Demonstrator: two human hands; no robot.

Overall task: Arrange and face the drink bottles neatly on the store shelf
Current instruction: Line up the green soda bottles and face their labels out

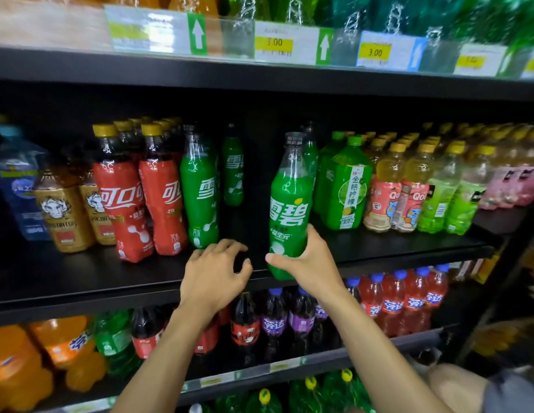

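Head view: R hand point(304, 263) grips the held Sprite btl point(289, 210) low on its body. Its fingers point(315, 234) are wrapped round the btl's right side, w/ the thumb across the front near the base. The btl is approx upright, label facing out. Its base is level w/ the front lip of the mid shelf point(81, 278), in the gap between the soda rows. Can't tell if it rests on the shelf or hangs just off it.

L hand point(215, 275) hovers just left of the btl over the shelf's front edge. Its fingers are bent & spread apart, holding nothing & not touching the btl.

Left of the gap:
- front Sprite btl point(198, 186), w/ the rear Sprite btl point(233, 171) further back
- red cola btls point(119, 198)
- gold-label btls point(63, 213)
- blue water btl point(15, 180) at far left

Right of the gap:
- lime-drink btls point(346, 186)
- peach Qoo btls point(382, 195)
- light-green btls point(438, 204)

Price tags point(274, 44) on the upper shelf edge read 3.00. On the shelf below are orange soda btls point(60, 344), purple Fanta btls point(274, 321) & red Fanta btls point(394, 302).
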